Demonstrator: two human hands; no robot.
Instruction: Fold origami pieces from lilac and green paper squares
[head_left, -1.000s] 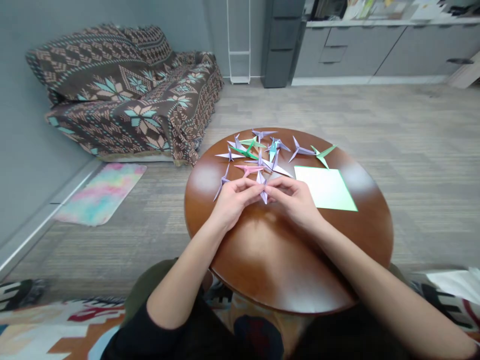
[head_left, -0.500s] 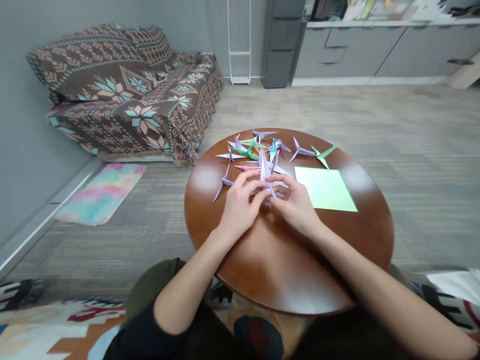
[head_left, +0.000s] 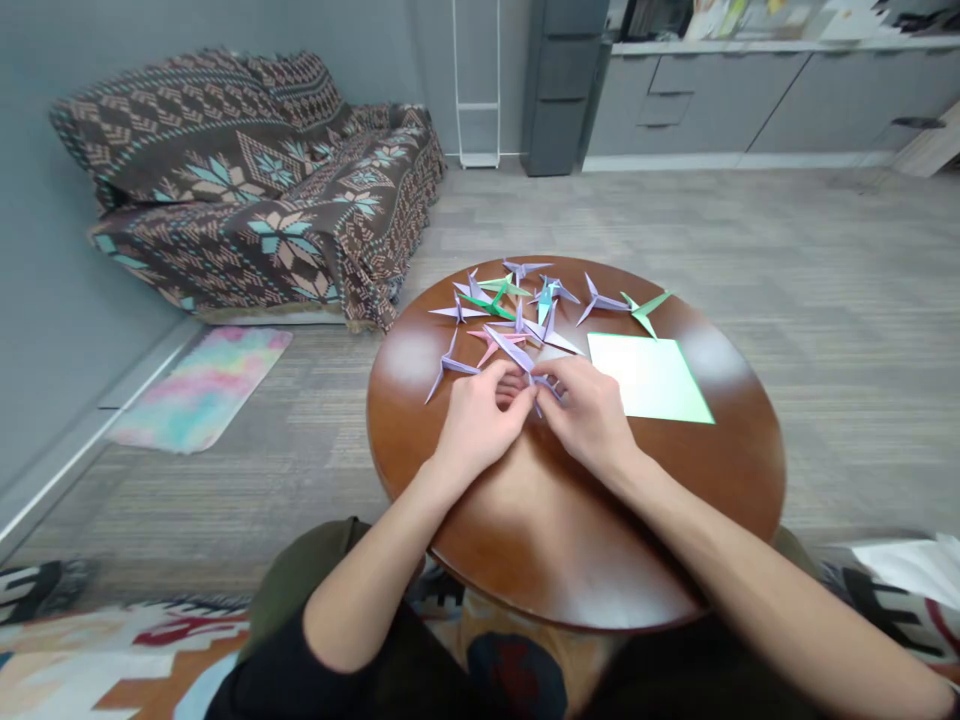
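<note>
Between my two hands, over the middle of the round brown table (head_left: 525,530), is a folded purple paper piece (head_left: 511,349) with one long pointed part slanting up to the left. My left hand (head_left: 480,415) pinches it from the left side. From the right, the fingertips of my right hand (head_left: 589,408) are closed on its lower part. The fingers hide some of the folds. Just beyond lie a pink folded paper (head_left: 491,342), a green one (head_left: 491,302) and several purple ones, one of them (head_left: 450,365) left of my left hand.
A stack of square light green paper (head_left: 649,378) lies on the table's right side. A light green folded crane (head_left: 645,312) is behind it. Past the table are a sofa with a patterned cover (head_left: 285,220), a colourful mat (head_left: 206,390) and grey cabinets (head_left: 697,110).
The purple piece has tilted, its long part now pointing up-left instead of upright. My fingers have shifted their hold on it, and more of the pink paper shows.
</note>
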